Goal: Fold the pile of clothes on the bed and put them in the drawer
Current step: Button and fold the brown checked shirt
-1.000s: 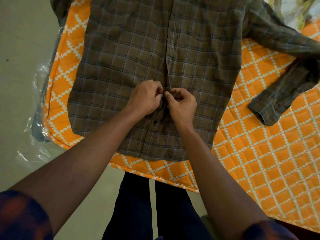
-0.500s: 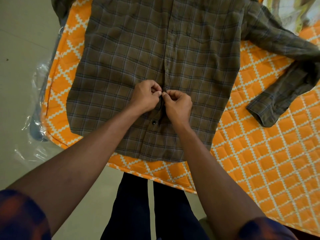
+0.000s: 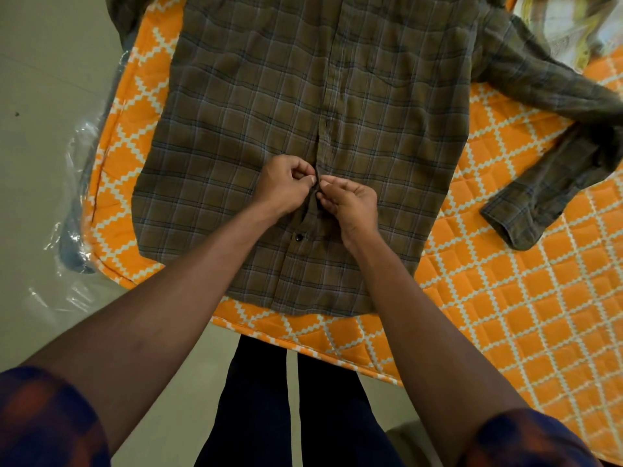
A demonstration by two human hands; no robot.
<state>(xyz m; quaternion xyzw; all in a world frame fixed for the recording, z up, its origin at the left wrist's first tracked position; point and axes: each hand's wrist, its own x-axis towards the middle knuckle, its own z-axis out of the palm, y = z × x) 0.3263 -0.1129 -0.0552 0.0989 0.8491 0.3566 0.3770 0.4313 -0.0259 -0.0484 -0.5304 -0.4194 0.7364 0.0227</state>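
A person is standing at the near edge of a bed (image 3: 505, 315) and bending over a brown checked shirt (image 3: 242, 136), which is lying flat and front-up on the bed's orange quilt with its white diamond pattern. Both hands are meeting at the shirt's front opening, just beyond a dark button (image 3: 298, 236). The left hand (image 3: 283, 187) is curling its fingers and pinching the left edge of the opening between thumb and forefinger, while the right hand (image 3: 350, 203) is pinching the facing edge in the same way, fingertips almost touching. The shirt's hem is reaching nearly to the quilt's near border. One long sleeve (image 3: 546, 197) is trailing off to the right, bending back so that its cuff is lying on the quilt. A pale printed cloth (image 3: 566, 28) is showing at the far right corner. Clear plastic wrap (image 3: 70, 183) is hanging down the bed's left side, above a plain grey-green floor (image 3: 43, 79). The person's dark trousers (image 3: 256, 399) are standing against the near edge.
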